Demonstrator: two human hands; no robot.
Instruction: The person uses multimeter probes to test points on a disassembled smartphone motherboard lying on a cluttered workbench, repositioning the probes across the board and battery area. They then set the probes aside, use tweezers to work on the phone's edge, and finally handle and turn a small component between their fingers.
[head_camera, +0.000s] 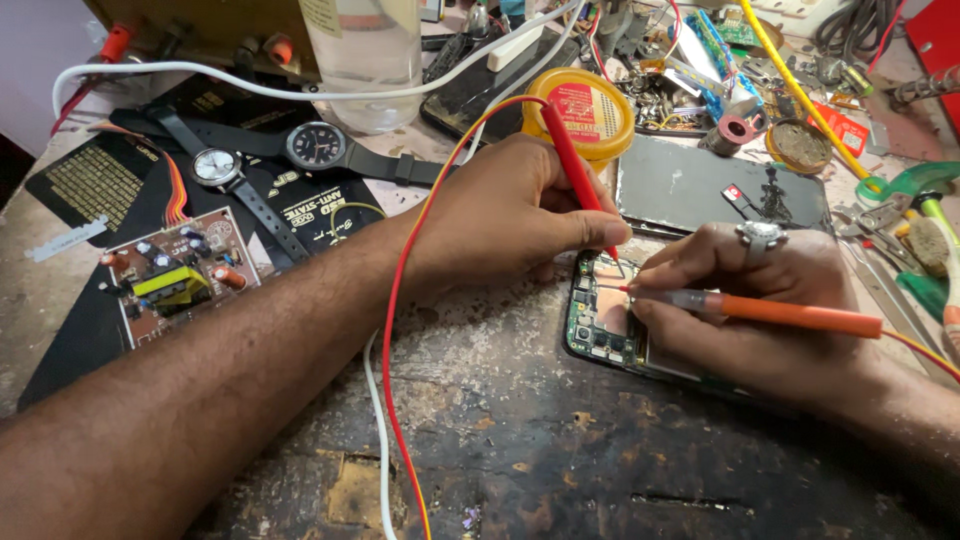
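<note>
Head view: 2 probes are held on an opened phone (600, 325) at bench centre. Red probe (575, 165) is pinched by left hand (505, 215), orange probe (780, 313) gripped by right hand (760, 305). Back cover's off, board exposed; probing underway, reassembly not done.

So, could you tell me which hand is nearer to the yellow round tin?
Left. The left hand sits just below the yellow round tin, nearly touching; the right hand is farther, lower right.
</note>
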